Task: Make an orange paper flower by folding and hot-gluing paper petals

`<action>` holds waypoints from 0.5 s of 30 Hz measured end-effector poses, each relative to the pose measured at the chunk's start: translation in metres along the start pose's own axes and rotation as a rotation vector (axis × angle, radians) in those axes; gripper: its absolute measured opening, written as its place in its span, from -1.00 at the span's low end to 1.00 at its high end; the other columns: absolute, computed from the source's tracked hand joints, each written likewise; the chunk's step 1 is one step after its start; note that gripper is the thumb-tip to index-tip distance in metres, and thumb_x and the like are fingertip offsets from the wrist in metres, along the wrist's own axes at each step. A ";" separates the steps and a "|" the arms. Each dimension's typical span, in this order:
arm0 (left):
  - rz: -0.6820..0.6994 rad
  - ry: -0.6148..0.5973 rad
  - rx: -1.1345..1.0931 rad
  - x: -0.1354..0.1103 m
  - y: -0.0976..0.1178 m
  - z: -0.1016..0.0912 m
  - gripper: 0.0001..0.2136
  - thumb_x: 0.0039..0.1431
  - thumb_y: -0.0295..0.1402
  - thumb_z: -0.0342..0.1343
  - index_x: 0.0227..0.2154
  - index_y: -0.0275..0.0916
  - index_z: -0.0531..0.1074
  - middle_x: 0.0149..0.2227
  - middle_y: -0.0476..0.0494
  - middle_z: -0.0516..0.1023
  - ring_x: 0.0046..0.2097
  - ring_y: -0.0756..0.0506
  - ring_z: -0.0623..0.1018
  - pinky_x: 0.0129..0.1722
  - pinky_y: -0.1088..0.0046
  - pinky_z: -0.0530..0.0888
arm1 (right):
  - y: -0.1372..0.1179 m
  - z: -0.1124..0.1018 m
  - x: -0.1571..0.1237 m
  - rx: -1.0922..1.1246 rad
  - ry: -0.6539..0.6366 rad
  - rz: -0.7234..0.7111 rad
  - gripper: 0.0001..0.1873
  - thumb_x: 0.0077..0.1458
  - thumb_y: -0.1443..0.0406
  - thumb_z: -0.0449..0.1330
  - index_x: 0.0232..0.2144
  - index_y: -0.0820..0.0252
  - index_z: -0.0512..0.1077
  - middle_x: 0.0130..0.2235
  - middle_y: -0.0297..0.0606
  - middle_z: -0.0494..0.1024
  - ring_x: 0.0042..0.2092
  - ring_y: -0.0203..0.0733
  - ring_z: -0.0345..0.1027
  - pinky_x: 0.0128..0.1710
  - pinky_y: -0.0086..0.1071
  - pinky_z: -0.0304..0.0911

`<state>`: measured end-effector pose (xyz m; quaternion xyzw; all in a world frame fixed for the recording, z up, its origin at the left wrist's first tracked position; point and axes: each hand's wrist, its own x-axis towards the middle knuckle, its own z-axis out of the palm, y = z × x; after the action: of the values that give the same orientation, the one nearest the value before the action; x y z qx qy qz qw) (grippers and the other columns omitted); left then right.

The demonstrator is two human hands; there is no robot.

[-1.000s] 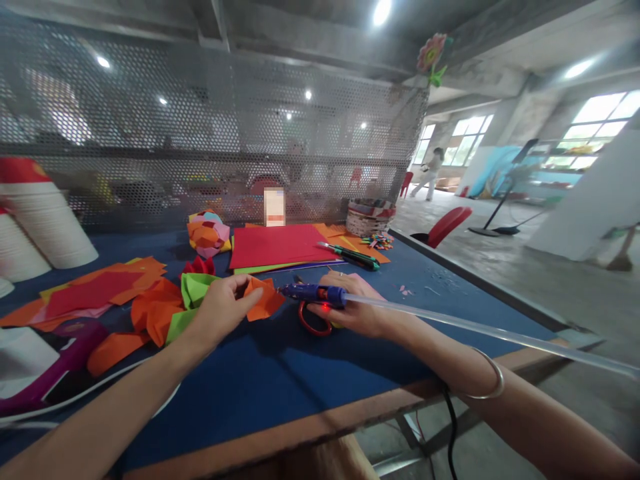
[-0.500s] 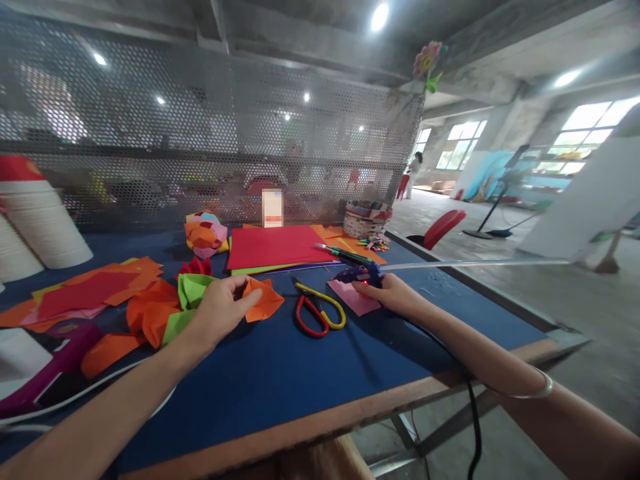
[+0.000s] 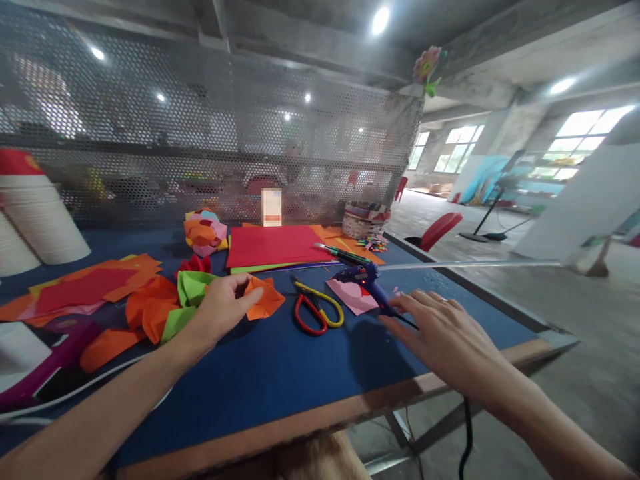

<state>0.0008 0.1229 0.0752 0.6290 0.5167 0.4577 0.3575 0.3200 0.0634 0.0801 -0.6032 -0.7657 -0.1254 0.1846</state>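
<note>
My left hand (image 3: 227,310) pinches a folded orange paper piece (image 3: 265,300) between thumb and fingers, just above the blue tabletop (image 3: 300,373). My right hand (image 3: 443,333) is open, its fingers stretched out over the table, apart from the hot glue gun's grip. The blue glue gun (image 3: 365,280) lies with a small orange light showing and a long clear glue stick (image 3: 470,265) poking out behind it. Under it is a pink paper sheet (image 3: 350,298). Between my hands rest scissors (image 3: 319,310) with one red and one yellow handle.
Folded green paper (image 3: 193,288) and orange paper shapes (image 3: 150,307) lie left of my left hand. Behind are a red paper stack (image 3: 275,245), a craft knife (image 3: 340,253), a paper ball (image 3: 204,231) and a woven basket (image 3: 367,219). White paper cups (image 3: 45,213) stand far left.
My right hand has let go of the glue gun and drawn back toward me and to the right, fingers opening. My left hand keeps its pinch on the orange paper.
</note>
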 end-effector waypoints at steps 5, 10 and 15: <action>-0.010 -0.012 -0.013 -0.001 0.002 0.003 -0.76 -0.15 -0.19 0.21 -0.45 -0.24 0.51 -0.45 -0.08 0.61 -0.40 -0.12 0.55 -0.37 0.41 0.46 | -0.065 -0.024 0.021 0.393 -0.081 -0.278 -0.79 0.26 0.24 0.05 -0.31 0.07 0.49 -0.29 -0.20 0.59 -0.27 -0.10 0.46 -0.24 -0.26 0.28; -0.002 -0.015 -0.008 -0.003 0.008 0.001 -0.76 -0.16 -0.17 0.21 -0.47 -0.23 0.51 -0.43 -0.09 0.62 -0.39 -0.12 0.55 -0.36 0.41 0.46 | -0.095 0.009 0.085 0.690 -0.170 -0.239 -0.81 0.19 0.40 0.06 -0.28 0.18 0.48 -0.31 -0.26 0.59 -0.28 -0.23 0.44 -0.29 -0.38 0.26; 0.006 -0.037 0.005 -0.005 0.009 -0.001 -0.76 -0.13 -0.15 0.22 -0.49 -0.23 0.51 -0.47 -0.06 0.60 -0.43 -0.09 0.52 -0.40 0.43 0.44 | -0.108 0.051 0.110 1.131 -0.295 -0.048 -0.80 0.19 0.45 0.01 -0.31 0.23 0.43 -0.34 -0.27 0.54 -0.31 -0.33 0.42 -0.25 -0.43 0.30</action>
<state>0.0028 0.1160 0.0822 0.6398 0.5094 0.4457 0.3640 0.1860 0.1551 0.0858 -0.4047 -0.7447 0.3839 0.3665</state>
